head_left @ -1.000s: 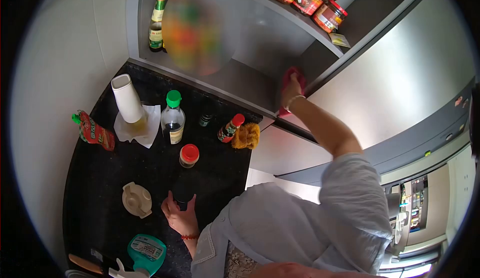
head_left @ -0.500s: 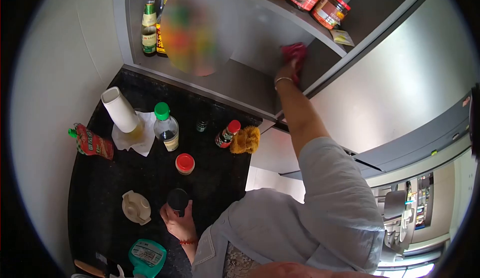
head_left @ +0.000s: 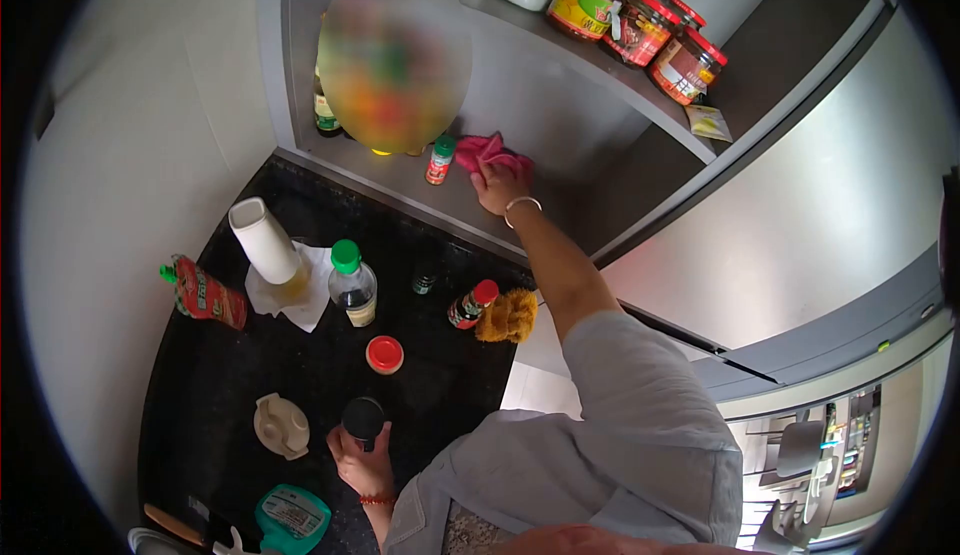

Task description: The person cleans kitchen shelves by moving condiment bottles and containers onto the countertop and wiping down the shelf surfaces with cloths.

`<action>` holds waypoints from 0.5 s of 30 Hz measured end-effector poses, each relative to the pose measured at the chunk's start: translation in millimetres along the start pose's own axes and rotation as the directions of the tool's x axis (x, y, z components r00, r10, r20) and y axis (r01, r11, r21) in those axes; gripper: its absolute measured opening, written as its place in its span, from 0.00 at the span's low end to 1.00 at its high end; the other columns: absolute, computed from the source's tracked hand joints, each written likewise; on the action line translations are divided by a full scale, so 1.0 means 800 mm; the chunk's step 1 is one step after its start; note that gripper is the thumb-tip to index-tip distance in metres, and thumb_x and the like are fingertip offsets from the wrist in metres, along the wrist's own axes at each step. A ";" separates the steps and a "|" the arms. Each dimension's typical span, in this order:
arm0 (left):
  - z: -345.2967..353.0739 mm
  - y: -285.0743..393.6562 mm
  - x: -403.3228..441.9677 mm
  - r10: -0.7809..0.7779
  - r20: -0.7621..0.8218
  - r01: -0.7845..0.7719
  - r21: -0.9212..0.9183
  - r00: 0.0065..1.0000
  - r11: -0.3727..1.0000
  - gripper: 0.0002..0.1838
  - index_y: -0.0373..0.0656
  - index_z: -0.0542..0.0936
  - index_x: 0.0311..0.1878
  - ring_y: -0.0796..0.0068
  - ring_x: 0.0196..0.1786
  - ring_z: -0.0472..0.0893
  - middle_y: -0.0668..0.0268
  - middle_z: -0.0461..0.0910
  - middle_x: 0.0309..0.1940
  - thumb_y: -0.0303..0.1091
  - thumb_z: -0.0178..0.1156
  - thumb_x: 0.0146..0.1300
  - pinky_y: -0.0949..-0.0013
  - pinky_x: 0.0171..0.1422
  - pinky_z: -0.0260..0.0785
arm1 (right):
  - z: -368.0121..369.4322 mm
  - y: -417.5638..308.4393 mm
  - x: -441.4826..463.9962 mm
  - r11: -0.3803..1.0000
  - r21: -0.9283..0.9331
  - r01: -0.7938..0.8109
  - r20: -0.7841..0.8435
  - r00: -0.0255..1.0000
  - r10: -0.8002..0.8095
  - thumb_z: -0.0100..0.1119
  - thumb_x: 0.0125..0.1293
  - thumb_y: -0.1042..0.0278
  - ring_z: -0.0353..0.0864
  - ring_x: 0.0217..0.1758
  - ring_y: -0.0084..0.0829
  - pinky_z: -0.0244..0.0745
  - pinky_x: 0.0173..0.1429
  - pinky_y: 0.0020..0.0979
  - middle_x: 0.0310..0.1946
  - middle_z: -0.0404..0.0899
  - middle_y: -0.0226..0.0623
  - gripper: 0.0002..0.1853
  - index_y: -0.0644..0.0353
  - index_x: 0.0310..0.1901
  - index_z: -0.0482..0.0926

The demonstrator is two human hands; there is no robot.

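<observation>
My right hand (head_left: 499, 188) presses a pink cloth (head_left: 500, 158) onto the lower cabinet shelf (head_left: 400, 170). Just left of the cloth stands a small shaker bottle (head_left: 439, 163) with a green cap. On the black counter, my left hand (head_left: 362, 467) is wrapped round a container with a black lid (head_left: 364, 418); its contents are hidden. Ahead of that hand is a red-lidded jar (head_left: 384, 354), and to its left lies a beige lid-like piece (head_left: 281, 426).
Sauce jars (head_left: 640, 30) line the upper shelf. A green-capped bottle (head_left: 353, 285), white container (head_left: 264, 240), red squeeze pouch (head_left: 212, 295), red-capped bottle (head_left: 472, 305), brown fuzzy cloth (head_left: 508, 317) and teal bottle (head_left: 293, 518) are on the counter. A blurred patch covers part of the cabinet.
My right hand has moved the pink cloth left along the shelf, from the right corner to beside the shaker bottle. The view has shifted slightly. My left hand keeps its hold.
</observation>
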State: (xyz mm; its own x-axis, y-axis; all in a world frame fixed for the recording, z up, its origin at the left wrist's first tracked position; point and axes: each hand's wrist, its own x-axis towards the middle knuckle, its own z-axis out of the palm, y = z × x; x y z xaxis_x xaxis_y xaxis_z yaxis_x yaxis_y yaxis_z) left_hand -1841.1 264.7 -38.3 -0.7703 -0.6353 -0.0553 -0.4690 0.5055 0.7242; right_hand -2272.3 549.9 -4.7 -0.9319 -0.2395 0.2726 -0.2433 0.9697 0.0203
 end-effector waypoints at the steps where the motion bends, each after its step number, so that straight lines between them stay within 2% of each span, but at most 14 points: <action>1: -0.004 0.001 0.000 -0.025 0.010 0.025 0.001 1.000 1.000 0.29 0.40 0.78 0.49 0.55 0.44 0.81 0.58 0.75 0.49 0.41 0.77 0.43 0.59 0.45 0.74 | 0.002 0.001 -0.011 0.994 -0.040 -0.102 0.076 0.992 0.105 0.36 0.71 0.45 0.68 0.67 0.49 0.47 0.75 0.53 0.63 0.70 0.48 0.29 0.58 0.64 0.68; 2: -0.004 -0.006 -0.003 0.012 -0.007 -0.012 0.006 1.000 1.000 0.29 0.40 0.78 0.48 0.55 0.44 0.81 0.58 0.75 0.49 0.41 0.77 0.43 0.59 0.45 0.74 | 0.012 0.023 -0.027 0.982 0.029 -0.189 0.033 0.982 0.188 0.31 0.72 0.42 0.68 0.67 0.51 0.52 0.73 0.54 0.63 0.70 0.51 0.32 0.61 0.62 0.69; 4: 0.005 -0.020 -0.002 0.097 -0.042 -0.097 0.000 0.994 0.995 0.28 0.40 0.79 0.47 0.55 0.44 0.81 0.58 0.75 0.49 0.41 0.77 0.44 0.58 0.45 0.75 | -0.002 0.067 -0.061 0.919 -0.057 -0.389 0.189 0.900 0.393 0.31 0.72 0.42 0.67 0.67 0.50 0.56 0.70 0.54 0.63 0.69 0.54 0.33 0.64 0.62 0.70; 5: 0.003 -0.013 -0.001 0.072 -0.010 -0.072 -0.017 0.997 0.997 0.28 0.39 0.79 0.47 0.55 0.44 0.81 0.58 0.75 0.49 0.41 0.77 0.44 0.58 0.45 0.75 | -0.025 0.071 -0.069 0.877 -0.119 -0.466 0.246 0.842 0.481 0.32 0.72 0.42 0.67 0.68 0.50 0.58 0.69 0.54 0.63 0.69 0.55 0.34 0.65 0.61 0.70; 8: -0.006 -0.006 0.001 0.037 0.037 -0.035 -0.048 0.999 0.998 0.27 0.39 0.79 0.46 0.55 0.44 0.81 0.58 0.75 0.48 0.39 0.77 0.43 0.59 0.45 0.75 | -0.079 0.019 -0.096 0.865 -0.250 -0.434 0.371 0.783 0.500 0.34 0.72 0.43 0.69 0.65 0.51 0.62 0.65 0.52 0.60 0.71 0.57 0.34 0.68 0.60 0.70; 10: -0.005 -0.015 0.001 0.070 0.009 -0.070 -0.048 0.997 0.996 0.27 0.38 0.79 0.46 0.56 0.45 0.81 0.58 0.75 0.48 0.38 0.77 0.42 0.59 0.45 0.75 | -0.076 -0.018 -0.135 0.910 -0.319 -0.265 0.324 0.872 0.367 0.37 0.71 0.43 0.70 0.61 0.52 0.62 0.63 0.55 0.57 0.72 0.54 0.33 0.69 0.60 0.70; 13: -0.009 -0.006 0.001 0.022 0.031 -0.021 -0.045 0.999 0.999 0.27 0.38 0.79 0.45 0.56 0.45 0.81 0.58 0.75 0.48 0.37 0.78 0.41 0.59 0.45 0.75 | -0.074 -0.029 -0.167 0.938 -0.326 -0.116 0.261 0.943 0.207 0.38 0.70 0.42 0.68 0.63 0.50 0.58 0.64 0.57 0.60 0.70 0.52 0.32 0.61 0.62 0.70; 15: -0.006 -0.008 0.001 0.035 0.024 -0.034 -0.056 0.999 0.998 0.27 0.38 0.80 0.45 0.56 0.44 0.81 0.58 0.75 0.47 0.37 0.78 0.41 0.59 0.44 0.75 | -0.039 0.004 -0.132 0.983 -0.151 -0.103 0.068 0.991 0.114 0.41 0.69 0.44 0.67 0.63 0.52 0.57 0.63 0.63 0.61 0.69 0.52 0.30 0.59 0.62 0.71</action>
State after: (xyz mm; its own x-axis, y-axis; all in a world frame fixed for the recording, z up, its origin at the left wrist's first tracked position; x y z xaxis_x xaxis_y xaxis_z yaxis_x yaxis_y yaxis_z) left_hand -1836.8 258.0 -39.3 -0.7965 -0.6028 -0.0466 -0.4177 0.4929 0.7633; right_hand -2166.2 580.0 -3.1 -0.9697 -0.1301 0.2067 -0.1029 0.9852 0.1374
